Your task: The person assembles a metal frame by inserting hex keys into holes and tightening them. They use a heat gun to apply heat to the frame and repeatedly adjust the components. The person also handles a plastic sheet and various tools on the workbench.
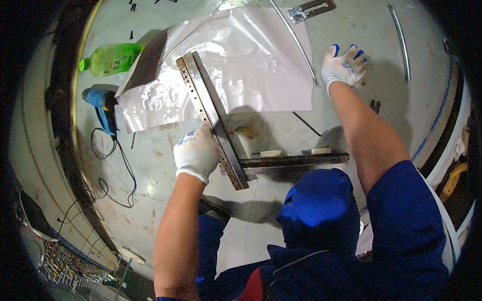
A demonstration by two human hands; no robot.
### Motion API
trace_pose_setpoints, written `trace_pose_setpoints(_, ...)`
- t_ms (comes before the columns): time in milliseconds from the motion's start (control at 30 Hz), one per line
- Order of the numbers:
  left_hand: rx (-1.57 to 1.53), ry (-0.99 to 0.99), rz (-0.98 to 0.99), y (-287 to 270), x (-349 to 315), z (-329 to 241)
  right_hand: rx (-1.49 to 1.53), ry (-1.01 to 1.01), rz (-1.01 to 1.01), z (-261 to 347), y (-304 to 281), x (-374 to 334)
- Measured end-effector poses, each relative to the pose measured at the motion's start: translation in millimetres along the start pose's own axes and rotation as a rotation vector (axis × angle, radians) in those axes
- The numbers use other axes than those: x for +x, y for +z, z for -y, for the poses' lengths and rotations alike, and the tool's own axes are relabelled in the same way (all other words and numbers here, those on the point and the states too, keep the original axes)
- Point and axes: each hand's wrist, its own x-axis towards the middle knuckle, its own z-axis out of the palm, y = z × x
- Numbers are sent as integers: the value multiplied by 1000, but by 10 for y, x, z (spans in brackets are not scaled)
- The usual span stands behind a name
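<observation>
My left hand [195,151], in a white glove, grips a long metal bar [206,103] with a row of holes along one side. The bar slants from upper left to lower right, its near end crossing a second, dark perforated bar [296,161] that lies sideways. My right hand [345,66], gloved in white with blue fingertips, rests on the grey floor at the right, fingers spread and holding nothing. Beneath the far part of the slanted bar lies a glossy pale pinkish sheet [266,65]. A thin metal rod [296,37] crosses that sheet near my right hand.
A green bottle [116,59] lies at the left, near a blue-and-black corded power tool [105,108]. An L-shaped hex key [309,124] sits right of centre. A metal tube [400,42] lies at the far right, and a slotted plate [316,10] at the top.
</observation>
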Motion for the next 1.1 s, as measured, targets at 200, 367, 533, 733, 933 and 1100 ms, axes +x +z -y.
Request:
trace_pose_setpoints(200, -78, 94, 10, -176, -564, 142, 4, -7, -115, -127, 328, 67)
trace_pose_setpoints(367, -192, 52, -11, 176, -775, 587, 91, 33, -19, -5, 21, 43)
trace_pose_setpoints(533, -212, 167, 59, 218, -798, 874, 4, -17, -26, -12, -27, 8)
trace_pose_setpoints(733, -360, 272, -65, 454, -769, 1553, 51, -50, 30, -76, -74, 85)
trace_pose_setpoints(933, -208, 238, -59, 799, -617, 2007, 173, -362, 122, -447, -436, 138)
trace_pose_setpoints(1100, -218, 164, -310, 1445, -352, 2505, 200, -1128, 698, -473, -1424, -1468)
